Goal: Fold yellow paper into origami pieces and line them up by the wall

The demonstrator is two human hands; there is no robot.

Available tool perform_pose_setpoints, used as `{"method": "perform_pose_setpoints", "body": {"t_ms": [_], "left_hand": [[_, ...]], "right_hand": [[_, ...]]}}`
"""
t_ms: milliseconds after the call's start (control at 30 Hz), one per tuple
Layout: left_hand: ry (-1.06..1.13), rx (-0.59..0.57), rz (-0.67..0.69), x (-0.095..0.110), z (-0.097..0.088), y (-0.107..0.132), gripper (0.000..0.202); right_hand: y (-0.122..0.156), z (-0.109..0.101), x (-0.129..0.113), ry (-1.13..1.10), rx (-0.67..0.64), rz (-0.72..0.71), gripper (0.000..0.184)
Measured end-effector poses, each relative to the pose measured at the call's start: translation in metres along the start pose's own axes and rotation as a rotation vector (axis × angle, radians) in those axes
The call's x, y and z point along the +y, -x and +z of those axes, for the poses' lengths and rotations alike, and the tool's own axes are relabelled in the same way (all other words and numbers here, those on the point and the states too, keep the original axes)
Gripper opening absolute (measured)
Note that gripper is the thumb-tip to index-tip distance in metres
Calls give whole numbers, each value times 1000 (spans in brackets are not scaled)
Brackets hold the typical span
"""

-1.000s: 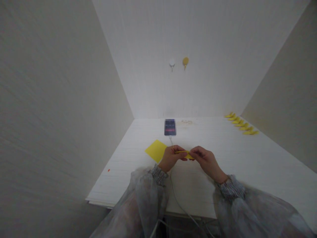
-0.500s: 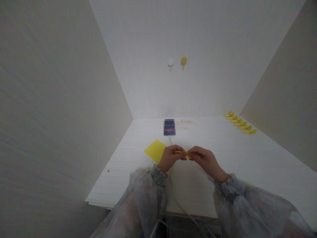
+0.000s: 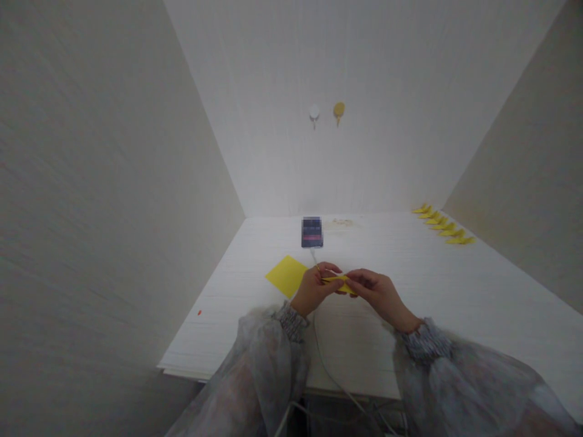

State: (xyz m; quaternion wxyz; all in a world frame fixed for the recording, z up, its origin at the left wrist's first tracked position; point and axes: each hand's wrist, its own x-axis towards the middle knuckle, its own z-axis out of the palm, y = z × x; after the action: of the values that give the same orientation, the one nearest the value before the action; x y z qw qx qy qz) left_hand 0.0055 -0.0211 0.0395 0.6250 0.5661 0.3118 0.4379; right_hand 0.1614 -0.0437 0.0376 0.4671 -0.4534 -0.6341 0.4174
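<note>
Between my two hands is a small folded piece of yellow paper (image 3: 347,287), partly hidden by the fingers. My left hand (image 3: 315,288) is closed on its left side, thumb on top. On the other side, my right hand (image 3: 376,292) pinches the paper between thumb and fingers. A flat yellow paper sheet (image 3: 286,275) lies on the table just left of my left hand, turned like a diamond. Several folded yellow paper pieces (image 3: 444,226) stand in a slanting row at the back right.
A phone (image 3: 312,232) with a blurred screen lies near the back wall, and its white cable (image 3: 321,352) runs under my hands to the front edge. A white hook (image 3: 314,112) and a yellow hook (image 3: 339,110) are on the wall. A small red bit (image 3: 199,312) lies at left.
The folded paper between my hands has tilted, so more of its yellow face shows. My fingers have shifted slightly. The sheet and the row of folded pieces stay in place.
</note>
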Motion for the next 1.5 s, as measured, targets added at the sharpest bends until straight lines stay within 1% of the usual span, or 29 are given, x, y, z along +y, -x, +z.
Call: {"method": "perform_pose_setpoints", "body": {"t_ms": [100, 233, 367, 467, 633, 800, 933, 1100, 1267, 1367, 1500], "left_hand": [[23, -7, 1, 2, 1, 0, 37], [129, -14, 0, 3, 2, -1, 41], [170, -34, -33, 2, 1, -1, 40], [172, -36, -44, 1, -1, -1, 40], [206, -60, -39, 1, -2, -1, 36], [257, -75, -12, -1, -1, -2, 33], [253, -88, -4, -1, -1, -1, 32], [187, -68, -11, 3, 0, 1, 34], [167, -44, -22, 2, 0, 0, 38], [136, -7, 15, -1, -1, -1, 37], [-14, 83, 87, -6, 0, -1, 33]], "right_hand": [[1, -1, -4, 105, 1, -69, 17], [3, -3, -5, 278, 33, -220, 15], [3, -8, -2, 383, -38, -352, 16], [3, -10, -2, 399, -84, -386, 18], [4, -10, -7, 403, -58, -420, 18], [4, -10, -10, 335, -32, -505, 17], [3, -10, -10, 343, -52, -544, 17], [2, -11, -6, 387, -89, -548, 15], [2, -13, -4, 336, -118, -518, 15], [1, -11, -4, 303, -95, -398, 17], [-2, -6, 0, 262, 31, -171, 21]]}}
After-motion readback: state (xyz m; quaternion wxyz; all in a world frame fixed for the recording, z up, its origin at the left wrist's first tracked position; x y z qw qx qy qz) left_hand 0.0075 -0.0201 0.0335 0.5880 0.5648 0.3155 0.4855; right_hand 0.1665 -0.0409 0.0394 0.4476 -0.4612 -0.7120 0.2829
